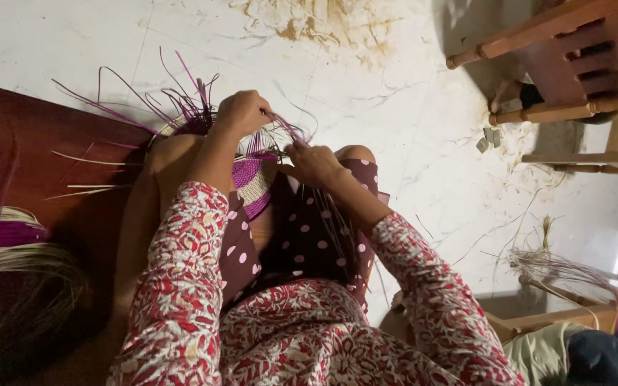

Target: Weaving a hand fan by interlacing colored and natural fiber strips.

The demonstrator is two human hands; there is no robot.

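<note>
One person sitting on the floor, knees up, with a half-woven basket [250, 182] propped between the knees. It's tipped on its side, so the round purple-and-cream base faces back at the person and the loose strands [180, 96] fan out away from them, up and to the left. Way too many strands to count, mostly purple with a few pale ones.

Two hands at work, both up at the rim. The left hand [241, 112] is curled shut over the top edge, bunching a tuft of strands. The right hand [314, 163] sits just beside it, fingers pinched narrow on what looks like a single purple strand, though it's kinda dim so I can't swear to that.

One finished-looking coil of the same stuff [5, 239] lies off to the left on a dark red mat [30, 143]. One wooden chair [574, 57] stands top right, well apart, and one bundle of dry straw [559, 268] lies lower right. Plenty of bare white floor [409, 114] ahead of the knees.
</note>
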